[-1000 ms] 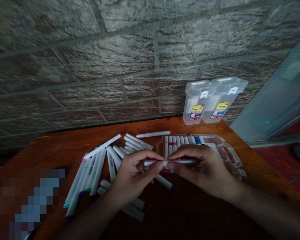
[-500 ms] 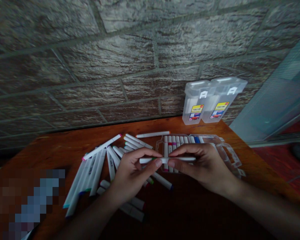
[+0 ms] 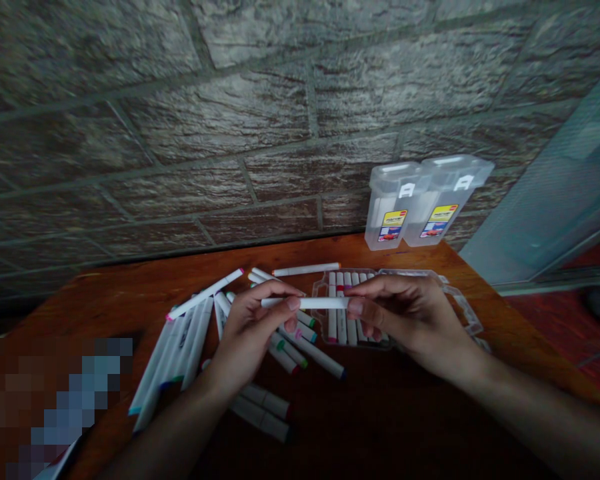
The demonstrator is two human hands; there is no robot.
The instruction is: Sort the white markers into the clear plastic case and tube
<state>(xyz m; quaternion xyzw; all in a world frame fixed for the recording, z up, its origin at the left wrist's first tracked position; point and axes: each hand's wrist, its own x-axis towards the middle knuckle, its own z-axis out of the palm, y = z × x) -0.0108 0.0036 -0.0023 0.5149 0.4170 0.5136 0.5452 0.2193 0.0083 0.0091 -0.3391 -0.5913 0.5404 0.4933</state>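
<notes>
A white marker (image 3: 324, 303) lies level between my hands, above the table. My left hand (image 3: 253, 330) pinches its left part between thumb and fingers. At the other end, my right hand (image 3: 410, 320) pinches it the same way and covers its tip. Just behind the right hand sits an open clear plastic case (image 3: 320, 293) with several white markers (image 3: 341, 320) in a row. Loose markers (image 3: 193, 340) with coloured ends spread around and behind my left hand, some partly hidden by it.
Two clear lidded boxes (image 3: 393, 207) with yellow labels stand at the back right of the wooden table (image 3: 130, 280), near the stone wall (image 3: 260, 100). One marker (image 3: 306, 269) lies alone behind the pile. A pixelated patch covers the lower left corner.
Both hands have risen slightly with the marker, and the gap between them has widened. More of the marker's middle shows, and the right hand now hides its right end.
</notes>
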